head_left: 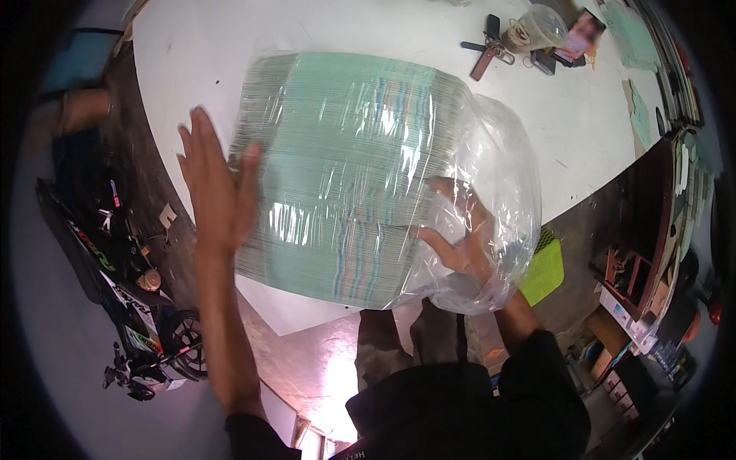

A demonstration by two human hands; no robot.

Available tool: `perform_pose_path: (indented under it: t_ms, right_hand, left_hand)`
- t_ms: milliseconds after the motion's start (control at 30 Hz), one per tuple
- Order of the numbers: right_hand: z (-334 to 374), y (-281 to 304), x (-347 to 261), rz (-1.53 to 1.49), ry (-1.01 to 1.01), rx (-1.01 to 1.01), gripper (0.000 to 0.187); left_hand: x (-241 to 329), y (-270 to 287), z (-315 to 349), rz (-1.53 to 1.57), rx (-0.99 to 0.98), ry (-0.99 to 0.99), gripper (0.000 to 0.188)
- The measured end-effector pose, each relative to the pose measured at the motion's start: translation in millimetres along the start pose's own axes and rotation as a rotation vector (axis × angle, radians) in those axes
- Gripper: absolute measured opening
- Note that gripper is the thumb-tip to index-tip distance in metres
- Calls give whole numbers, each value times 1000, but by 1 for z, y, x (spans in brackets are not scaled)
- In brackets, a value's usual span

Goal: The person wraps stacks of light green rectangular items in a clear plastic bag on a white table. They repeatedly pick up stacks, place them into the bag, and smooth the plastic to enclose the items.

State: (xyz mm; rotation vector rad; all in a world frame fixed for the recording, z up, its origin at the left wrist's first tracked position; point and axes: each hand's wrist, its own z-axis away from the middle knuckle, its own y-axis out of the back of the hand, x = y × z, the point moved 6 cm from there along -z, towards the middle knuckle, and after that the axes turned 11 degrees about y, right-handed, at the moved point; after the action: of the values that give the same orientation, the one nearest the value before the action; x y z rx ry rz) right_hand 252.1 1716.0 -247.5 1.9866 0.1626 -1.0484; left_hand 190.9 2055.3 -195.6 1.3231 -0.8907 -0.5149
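Observation:
A thick stack of pale green paper sheets sits in a clear plastic bag over the white table. My left hand lies flat and open against the stack's left side, fingers up. Inside the bag's open end, my right hand presses against the stack's right side, seen through the plastic film. The loose end of the bag bunches around my right wrist.
At the table's far side lie a key bunch with a brown strap, a clear plastic cup and a phone. A motorcycle stands on the floor at left. A bright green mat and cluttered shelves are at right.

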Motion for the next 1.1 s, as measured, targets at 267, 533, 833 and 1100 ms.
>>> perform_pose_path:
  t_ms: [267, 533, 833, 1100]
  right_hand:
    - [0, -22, 53, -831, -336, 589, 75]
    - [3, -29, 68, -1416, -463, 610, 78]
    - [36, -33, 96, -1681, -663, 609, 81]
    - [51, -62, 56, -1400, -536, 726, 81]
  left_hand:
    - [122, -42, 21, -77, -98, -442, 92]
    - [122, -41, 25, -140, -143, -437, 91]
    - [129, -40, 35, -151, -134, -439, 90]
    - [132, -38, 40, -29, -96, -454, 90]
